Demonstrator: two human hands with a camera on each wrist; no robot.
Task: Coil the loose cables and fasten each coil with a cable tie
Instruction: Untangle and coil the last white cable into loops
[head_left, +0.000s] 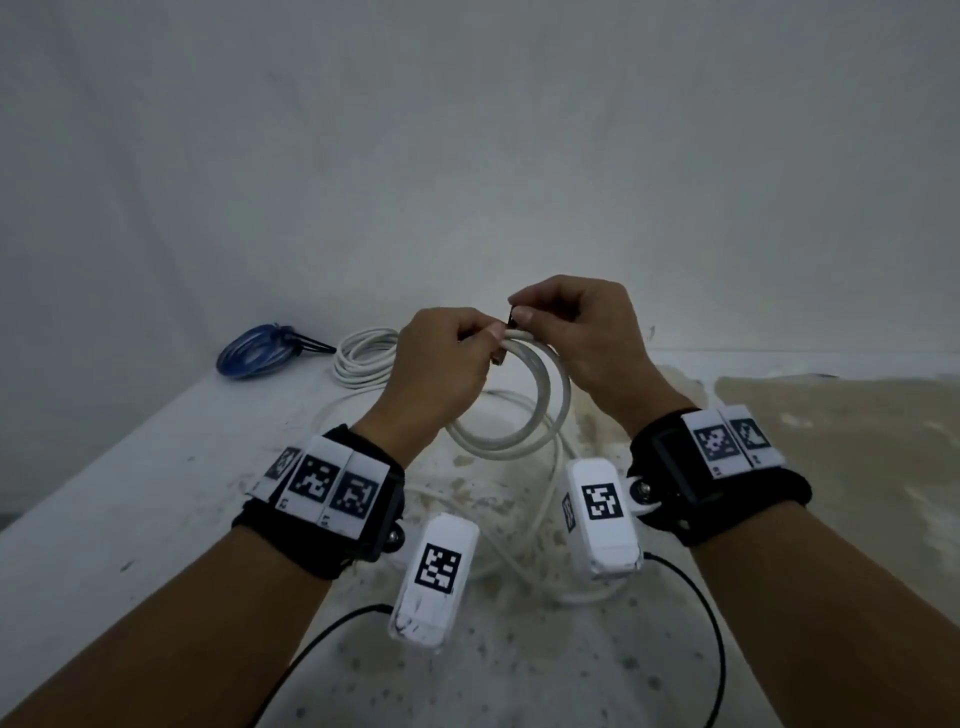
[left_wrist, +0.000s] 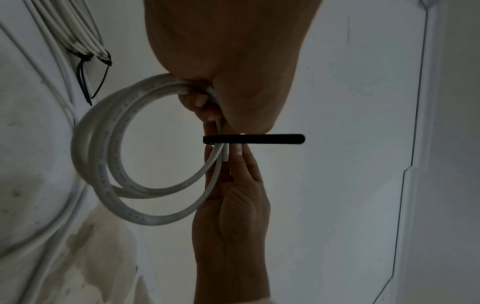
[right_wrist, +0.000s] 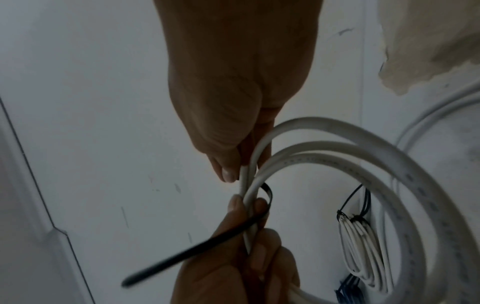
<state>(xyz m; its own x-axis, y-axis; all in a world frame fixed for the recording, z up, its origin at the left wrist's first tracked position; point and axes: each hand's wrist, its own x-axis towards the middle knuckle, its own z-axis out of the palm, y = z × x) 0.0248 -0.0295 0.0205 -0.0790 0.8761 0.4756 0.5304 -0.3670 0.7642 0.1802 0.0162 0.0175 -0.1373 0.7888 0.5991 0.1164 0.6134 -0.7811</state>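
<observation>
Head view: your table (head_left: 156, 493) is white, stained, against a plain wall (head_left: 467, 130); tied coils (head_left: 363, 358) lie far left; both hands (head_left: 441, 364) pinch cable (head_left: 519, 415) and tie (left_wrist: 272, 138).

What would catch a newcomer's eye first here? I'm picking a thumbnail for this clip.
Both hands meet mid-frame above the table: the left hand grips a white cable coil, while the right hand works a black cable tie around it. At the table's far left lie a blue coil and a white coil.
</observation>
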